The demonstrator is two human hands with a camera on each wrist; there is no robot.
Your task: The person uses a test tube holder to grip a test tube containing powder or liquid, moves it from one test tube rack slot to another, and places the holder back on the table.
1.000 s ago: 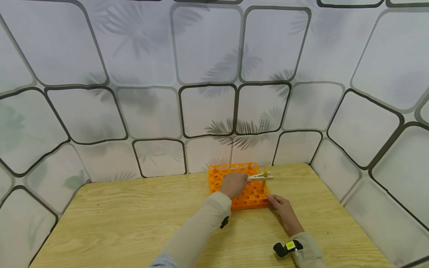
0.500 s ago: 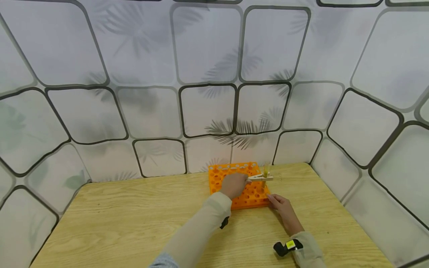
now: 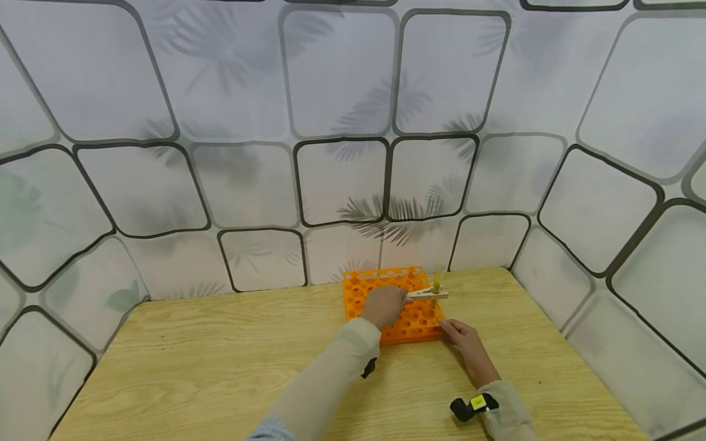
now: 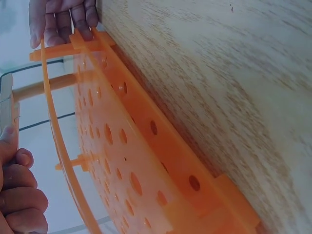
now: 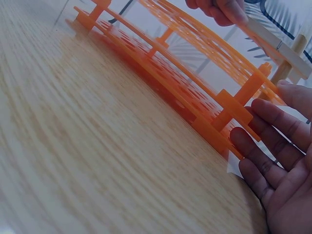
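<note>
My left hand (image 3: 384, 306) grips the handle end of a wooden test tube clamp (image 3: 427, 295), thumb along the wood and fingers curled in the left wrist view. The clamp's far end is around a test tube (image 3: 437, 283) with yellowish contents. Below the clamp, the tube (image 4: 31, 91) passes through the top plate of an orange test tube rack (image 3: 410, 332) near its right end. My right hand (image 3: 467, 346) holds the rack's near right corner. Its thumb (image 5: 292, 95) is by the top plate, and its fingertips are against the end frame.
The rack stands on a wood-grain table (image 3: 220, 355), close to the patterned wall (image 3: 342, 251) at the back. Its plates have many round holes. Another wall panel (image 3: 618, 318) rises along the table's right side.
My left hand, with the clamp, has shifted very slightly down and left. The right hand and the rack stay in place.
</note>
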